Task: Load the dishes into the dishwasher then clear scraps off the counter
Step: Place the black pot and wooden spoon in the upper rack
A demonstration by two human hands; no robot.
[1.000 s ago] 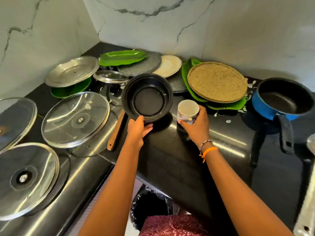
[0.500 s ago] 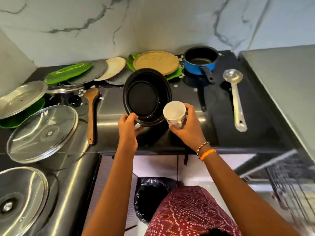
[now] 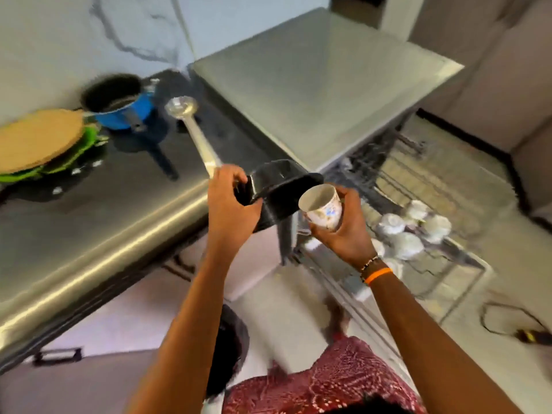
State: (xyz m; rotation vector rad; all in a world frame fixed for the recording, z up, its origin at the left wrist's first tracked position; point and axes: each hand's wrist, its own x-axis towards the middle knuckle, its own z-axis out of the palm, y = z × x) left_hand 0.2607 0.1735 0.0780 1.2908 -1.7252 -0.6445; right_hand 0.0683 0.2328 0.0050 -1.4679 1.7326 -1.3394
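Observation:
My left hand (image 3: pixel 231 201) grips the rim of a black bowl (image 3: pixel 280 189), held tilted on edge past the counter's right end. My right hand (image 3: pixel 343 225) holds a small white floral cup (image 3: pixel 322 206) just right of the bowl, mouth tipped toward me. Both are in the air, near the pulled-out wire dishwasher rack (image 3: pixel 418 204). Several white cups (image 3: pixel 403 231) sit upside down in that rack. The view is blurred by motion.
On the black counter (image 3: pixel 104 186) lie a steel ladle (image 3: pixel 191 127), a blue saucepan (image 3: pixel 119 106) and a woven mat on green plates (image 3: pixel 38 138), with small white scraps (image 3: pixel 56 191) nearby. The steel dishwasher top (image 3: pixel 322 79) is right of the counter. A black bin (image 3: pixel 230 348) stands below.
I turned right, carrying the black bowl and the cup off the counter toward the dishwasher rack. The bowl now tilts on edge. The lids and the wooden spatula have left the view.

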